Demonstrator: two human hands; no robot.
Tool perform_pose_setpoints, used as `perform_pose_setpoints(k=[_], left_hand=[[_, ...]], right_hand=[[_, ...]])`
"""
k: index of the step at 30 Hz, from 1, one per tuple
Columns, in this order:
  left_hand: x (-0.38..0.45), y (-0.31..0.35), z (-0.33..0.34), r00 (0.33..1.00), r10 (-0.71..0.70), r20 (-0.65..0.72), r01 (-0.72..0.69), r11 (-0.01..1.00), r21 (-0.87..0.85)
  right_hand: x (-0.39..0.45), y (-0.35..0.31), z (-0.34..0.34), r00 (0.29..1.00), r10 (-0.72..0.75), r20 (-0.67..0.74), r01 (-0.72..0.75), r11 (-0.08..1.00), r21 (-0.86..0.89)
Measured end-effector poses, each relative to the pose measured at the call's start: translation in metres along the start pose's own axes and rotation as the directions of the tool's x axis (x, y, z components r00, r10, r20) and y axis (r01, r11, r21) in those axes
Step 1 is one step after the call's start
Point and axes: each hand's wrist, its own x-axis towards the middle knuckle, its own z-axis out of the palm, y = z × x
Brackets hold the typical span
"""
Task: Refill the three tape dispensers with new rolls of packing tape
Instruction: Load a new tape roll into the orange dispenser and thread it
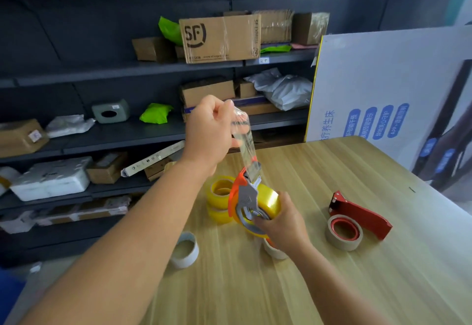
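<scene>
An orange tape dispenser point(242, 197) with a yellow tape roll point(270, 203) mounted on it stands upright over the wooden table point(332, 286). My right hand point(283, 225) grips the dispenser and roll from below. Raised above it, my left hand point(209, 130) pinches the end of a clear tape strip point(246, 143) drawn up from the dispenser's blade end. Two yellow rolls point(221, 191) are stacked just behind the dispenser. A red dispenser point(360, 213) lies on the right with an empty-looking core point(344, 232) on it. Another pale core point(185, 249) lies at the left.
A small pale roll core point(274, 249) lies under my right wrist. Dark shelves point(122, 133) with cardboard boxes and parcels stand behind the table's left edge. A white printed board point(383, 89) leans at the back right.
</scene>
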Motion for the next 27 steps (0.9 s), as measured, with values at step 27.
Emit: perform_pose_setpoints(k=[27], left_hand=[[0.003, -0.067, 0.013, 0.879, -0.387, -0.279, 0.408, 0.913, 0.022]], right_hand=[[-0.007, 0.036, -0.043, 0.968, -0.005, 0.249, 0.033, 0.994, -0.107]])
